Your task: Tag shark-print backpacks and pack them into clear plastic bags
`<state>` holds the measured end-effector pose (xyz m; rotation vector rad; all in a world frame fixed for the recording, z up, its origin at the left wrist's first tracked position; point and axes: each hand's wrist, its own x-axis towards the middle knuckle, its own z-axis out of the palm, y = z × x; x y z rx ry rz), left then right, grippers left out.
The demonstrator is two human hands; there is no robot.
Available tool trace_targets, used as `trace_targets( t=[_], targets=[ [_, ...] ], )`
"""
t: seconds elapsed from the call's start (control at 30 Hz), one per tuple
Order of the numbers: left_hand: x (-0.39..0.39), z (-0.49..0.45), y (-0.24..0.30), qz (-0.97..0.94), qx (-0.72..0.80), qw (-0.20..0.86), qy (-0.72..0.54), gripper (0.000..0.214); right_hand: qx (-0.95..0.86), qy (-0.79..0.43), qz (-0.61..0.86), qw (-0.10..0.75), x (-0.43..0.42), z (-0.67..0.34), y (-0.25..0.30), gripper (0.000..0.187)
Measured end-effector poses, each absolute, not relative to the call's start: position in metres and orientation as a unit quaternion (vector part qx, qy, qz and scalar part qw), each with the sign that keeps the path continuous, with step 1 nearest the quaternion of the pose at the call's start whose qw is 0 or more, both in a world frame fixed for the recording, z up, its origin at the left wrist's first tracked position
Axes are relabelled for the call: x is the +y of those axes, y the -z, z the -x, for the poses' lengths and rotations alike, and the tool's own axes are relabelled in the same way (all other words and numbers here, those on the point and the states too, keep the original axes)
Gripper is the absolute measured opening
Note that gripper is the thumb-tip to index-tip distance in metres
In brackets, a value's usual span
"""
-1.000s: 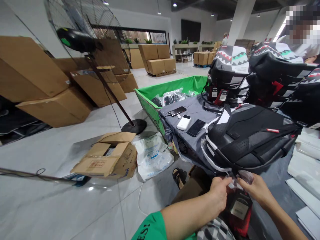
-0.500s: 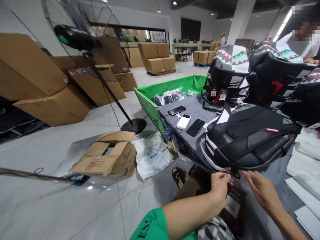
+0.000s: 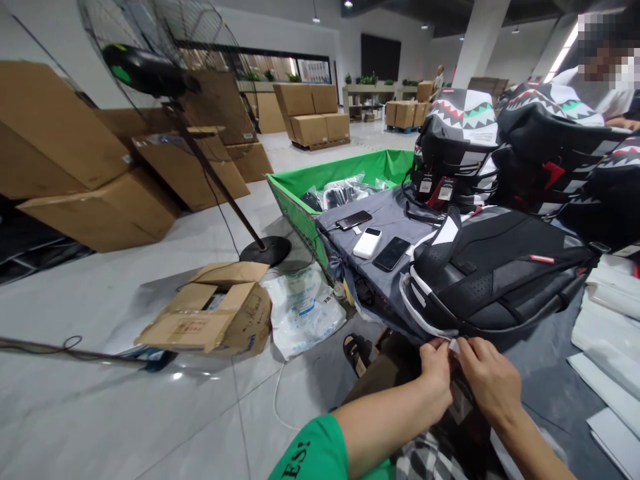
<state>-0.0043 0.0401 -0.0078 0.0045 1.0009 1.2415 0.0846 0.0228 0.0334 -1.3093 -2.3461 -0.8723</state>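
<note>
- left hand (image 3: 435,381) and right hand (image 3: 484,381) pinch a dark card hang tag (image 3: 461,393) at the near edge of a black padded backpack (image 3: 495,277)
- far left: stacked brown cardboard boxes (image 3: 55,127)
- beside the backpack: a white power bank (image 3: 367,243) on grey cloth (image 3: 380,217)

At 3 o'clock, a backpack (image 3: 493,273) is made of matt black cloth edged with smooth white piping. Nearby, a glossy glass face is shown by a smartphone (image 3: 391,254), and smooth white plastic by a power bank (image 3: 367,243). Rough brown cardboard is seen in a box (image 3: 210,320) at 8 o'clock, thin shiny plastic in a bag (image 3: 303,313) at 6 o'clock.
</note>
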Motion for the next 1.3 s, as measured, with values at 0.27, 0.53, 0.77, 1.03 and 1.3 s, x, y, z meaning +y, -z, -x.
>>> trace_targets(
  t=[0.27, 0.53, 0.77, 1.03, 1.3],
  targets=[
    [0.031, 0.023, -0.003, -0.048, 0.371, 0.723, -0.581, 0.03, -0.807, 0.297, 0.485, 0.161, -0.003, -0.076, -0.018, 0.026],
    [0.036, 0.013, 0.005, -0.096, 0.423, 0.684, -0.586, 0.02, -0.817, 0.252, 0.468, 0.225, -0.003, -0.08, -0.021, 0.023],
    [0.041, 0.001, 0.016, -0.109, 0.512, 0.602, -0.603, 0.018, -0.72, 0.294, 0.559, 0.289, 0.024, -0.076, -0.013, 0.028],
    [0.035, 0.019, -0.002, -0.237, 0.513, 0.578, -0.589, 0.017, -0.751, 0.301, 0.551, 0.204, 0.017, -0.08, -0.015, 0.023],
    [0.027, 0.017, -0.022, -0.188, 0.514, 0.643, -0.536, 0.021, -0.754, 0.245, 0.581, 0.181, 0.005, -0.07, -0.025, 0.011]
  ],
)
